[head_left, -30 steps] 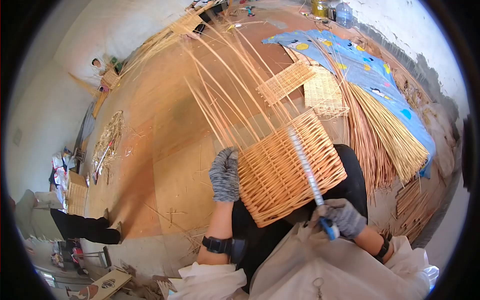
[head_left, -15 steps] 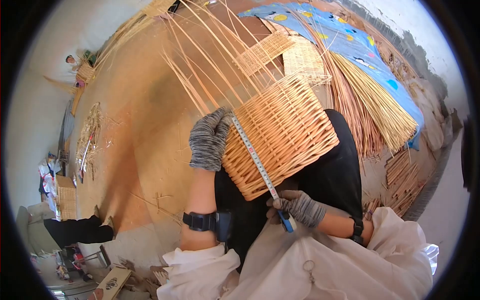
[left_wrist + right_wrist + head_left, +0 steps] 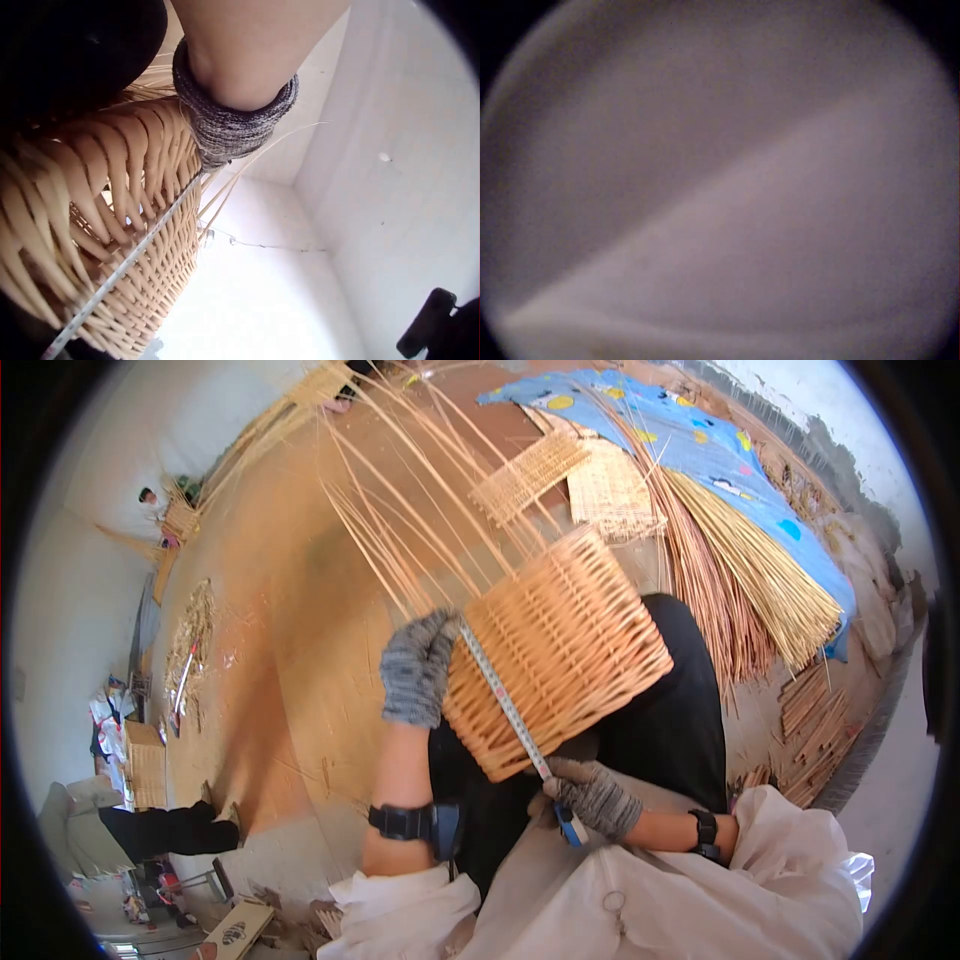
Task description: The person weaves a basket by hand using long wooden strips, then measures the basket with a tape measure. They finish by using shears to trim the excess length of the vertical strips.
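A woven wicker panel (image 3: 565, 640), long loose canes (image 3: 400, 510) rising from its far edge, rests over the person's black-clad knees. The gloved left hand (image 3: 416, 668) grips its left corner and holds the end of a tape measure's blade (image 3: 503, 698) there. Along the panel's left side the blade runs straight to the blue tape case (image 3: 570, 825), which the gloved right hand (image 3: 597, 798) holds near the lap. In the left wrist view the blade (image 3: 124, 266) crosses the wicker weave (image 3: 161, 270) up to the glove (image 3: 232, 131). Pale blurred cloth fills the right wrist view.
Bundled canes (image 3: 755, 570) and a blue patterned cloth (image 3: 740, 460) lie at the right, beside flat woven pieces (image 3: 610, 485). Short sticks (image 3: 815, 725) are on the floor. A person in black trousers (image 3: 160, 828) stands at the left; another person (image 3: 150, 498) is farther back.
The tape blade has shifted from across the panel's middle to its left side, its end now at the left hand. The right hand and case have moved left with it.
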### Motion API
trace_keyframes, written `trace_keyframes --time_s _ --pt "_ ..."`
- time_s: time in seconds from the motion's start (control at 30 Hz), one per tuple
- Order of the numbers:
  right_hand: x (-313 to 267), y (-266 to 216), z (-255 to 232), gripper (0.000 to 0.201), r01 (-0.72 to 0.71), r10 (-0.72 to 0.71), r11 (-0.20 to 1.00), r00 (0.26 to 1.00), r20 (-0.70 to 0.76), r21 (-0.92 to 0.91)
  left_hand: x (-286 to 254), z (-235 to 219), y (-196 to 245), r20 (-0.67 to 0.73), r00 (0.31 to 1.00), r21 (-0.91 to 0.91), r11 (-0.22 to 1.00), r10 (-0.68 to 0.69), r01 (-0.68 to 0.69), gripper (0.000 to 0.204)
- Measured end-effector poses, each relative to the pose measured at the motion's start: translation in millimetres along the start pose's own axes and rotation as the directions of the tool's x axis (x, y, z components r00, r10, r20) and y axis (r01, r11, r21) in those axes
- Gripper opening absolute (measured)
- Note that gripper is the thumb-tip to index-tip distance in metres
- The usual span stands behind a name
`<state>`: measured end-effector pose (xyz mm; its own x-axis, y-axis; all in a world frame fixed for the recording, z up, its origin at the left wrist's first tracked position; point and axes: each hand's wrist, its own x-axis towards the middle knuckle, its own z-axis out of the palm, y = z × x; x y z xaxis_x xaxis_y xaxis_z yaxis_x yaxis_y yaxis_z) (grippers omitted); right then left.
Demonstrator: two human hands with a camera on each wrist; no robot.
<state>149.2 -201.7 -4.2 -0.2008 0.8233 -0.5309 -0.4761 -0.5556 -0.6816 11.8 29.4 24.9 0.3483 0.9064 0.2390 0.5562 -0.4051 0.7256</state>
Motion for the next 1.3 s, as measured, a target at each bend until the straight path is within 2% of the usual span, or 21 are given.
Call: trace_keyframes --time_s 0.03,0.07,0.1,0.13,0.17,0.2,0.23,0.3,0.37,0.43,0.47,0.5,0.57,0.7,0.87,0.97,1.07,1.13,1.2,1.27,1.3 --pt "2 0 -3 0.031 -0.002 0.002 1.0 1.0 0.008 0.026 0 0 -5 -0.013 1.0 -0.006 1.0 0.018 -0.018 0.019" --pt "1 -4 -6 0.029 0.026 -0.026 0.999 1.0 -0.004 -0.029 -2 6 -18 -0.013 0.999 -0.195 0.98 -0.035 0.032 0.028" --pt "0 -9 -12 0.028 0.057 -0.058 0.998 0.998 -0.026 -0.025 -1 0 0 -0.119 0.988 0.182 0.98 0.099 -0.076 0.033" --pt "-4 -14 -21 0.027 0.079 -0.08 0.997 0.996 -0.049 -0.021 -4 -9 31 -0.171 0.953 0.538 0.834 0.25 -0.123 0.038" --pt "-8 -22 -28 0.027 0.097 -0.098 0.995 0.993 -0.073 -0.012 -5 -14 53 -0.161 0.901 0.817 0.566 0.402 -0.107 0.043" --pt "-14 -38 -34 0.025 0.14 -0.147 0.988 0.982 -0.118 -0.063 -3 -12 62 -0.239 0.879 0.713 0.689 0.412 -0.129 0.05" --pt "-18 -46 -41 0.023 0.232 -0.242 0.97 0.954 -0.177 -0.077 2 -8 68 -0.184 0.897 0.641 0.741 0.402 -0.2 0.049" --pt "-22 -61 -57 0.021 0.201 -0.208 0.978 0.952 -0.224 -0.055 11 8 81 -0.068 0.924 0.464 0.832 0.377 -0.305 0.045" --pt "-25 -68 -66 0.021 0.165 -0.179 0.983 0.959 -0.221 -0.082 26 32 92 0.076 0.976 0.501 0.838 0.203 -0.213 0.039" --pt "-22 -56 -74 0.021 0.194 -0.199 0.98 0.948 -0.247 -0.044 38 52 97 0.227 0.974 0.605 0.784 -0.002 -0.14 0.037" --pt "-24 -50 -71 0.021 0.212 -0.198 0.977 0.944 -0.266 0.025 38 60 94 0.23 0.971 0.613 0.764 0.073 -0.202 0.034" --pt "-24 -45 -72 0.021 0.209 -0.218 0.976 0.946 -0.239 -0.063 37 62 91 0.241 0.966 0.618 0.754 0.09 -0.224 0.034" --pt "-20 -38 -68 0.025 0.215 -0.194 0.974 0.953 -0.234 0.067 39 62 89 0.247 0.96 0.624 0.736 0.133 -0.263 0.034" --pt "-16 -32 -70 0.034 0.253 -0.228 0.961 0.954 -0.197 0.115 40 69 78 0.217 0.944 0.639 0.694 0.25 -0.331 0.031" --pt "-14 -26 -75 0.035 0.239 -0.224 0.968 0.959 -0.173 0.072 40 75 68 0.241 0.955 0.58 0.763 0.174 -0.285 0.035" --pt "-25 -21 -75 0.031 0.155 -0.151 0.987 0.981 -0.121 0.03 22 67 69 0.23 0.959 0.578 0.77 0.163 -0.27 0.036" --pt "-38 -2 -88 0.028 0.226 -0.221 0.973 0.971 -0.086 0.048 -1 66 73 0.209 0.968 0.527 0.818 0.139 -0.231 0.038" --pt "-49 -13 -91 0.025 0.31 -0.288 0.945 0.941 -0.18 0.105 -4 66 80 0.175 0.98 0.502 0.847 0.096 -0.173 0.04" --pt "-58 -31 -92 0.024 0.419 -0.382 0.906 0.874 -0.3 0.065 -1 66 89 0.061 0.958 0.609 0.75 0.28 -0.258 0.039" --pt "-57 -48 -100 0.026 0.481 -0.428 0.873 0.836 -0.344 0.082 7 64 105 -0.02 0.869 0.629 0.682 0.494 -0.373 0.033" --pt "-55 -57 -103 0.027 0.502 -0.438 0.858 0.825 -0.357 0.107 13 67 107 0.05 0.894 0.598 0.703 0.446 -0.384 0.03"
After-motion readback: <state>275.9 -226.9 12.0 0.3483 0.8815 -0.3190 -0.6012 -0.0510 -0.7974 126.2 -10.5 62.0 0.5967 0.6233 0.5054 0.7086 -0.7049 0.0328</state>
